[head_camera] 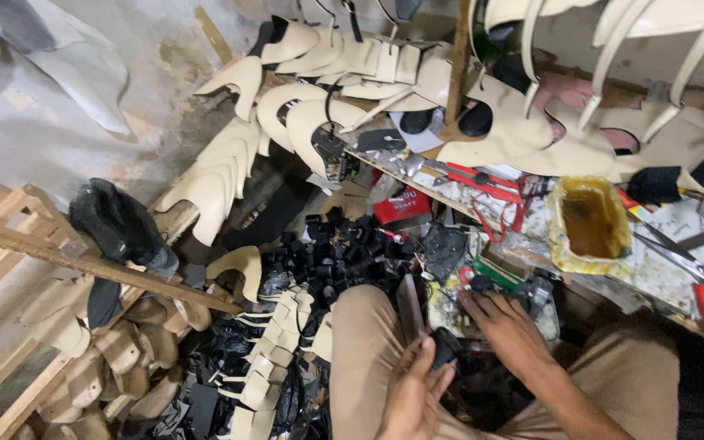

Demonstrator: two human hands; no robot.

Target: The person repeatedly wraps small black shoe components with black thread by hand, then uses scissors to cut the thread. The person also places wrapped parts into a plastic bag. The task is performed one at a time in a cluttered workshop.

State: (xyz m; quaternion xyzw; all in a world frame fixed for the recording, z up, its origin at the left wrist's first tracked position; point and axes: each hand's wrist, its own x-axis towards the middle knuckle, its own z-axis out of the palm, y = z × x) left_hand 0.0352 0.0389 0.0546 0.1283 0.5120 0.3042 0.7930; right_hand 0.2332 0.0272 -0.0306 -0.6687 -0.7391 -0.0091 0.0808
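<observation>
1. The left hand [411, 391] grips a small black block [445, 347]; it sticks out above the fingertips.
2. The right hand [505, 326] lies flat, fingers open, on black bits [482, 285] at the workbench [662, 277] edge.

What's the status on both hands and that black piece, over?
Left hand grips black heel piece. Right hand rests on cluttered bench edge. Nothing between them.

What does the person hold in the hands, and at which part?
The left hand grips a small black block by its lower end; the right hand holds nothing visible.
</observation>
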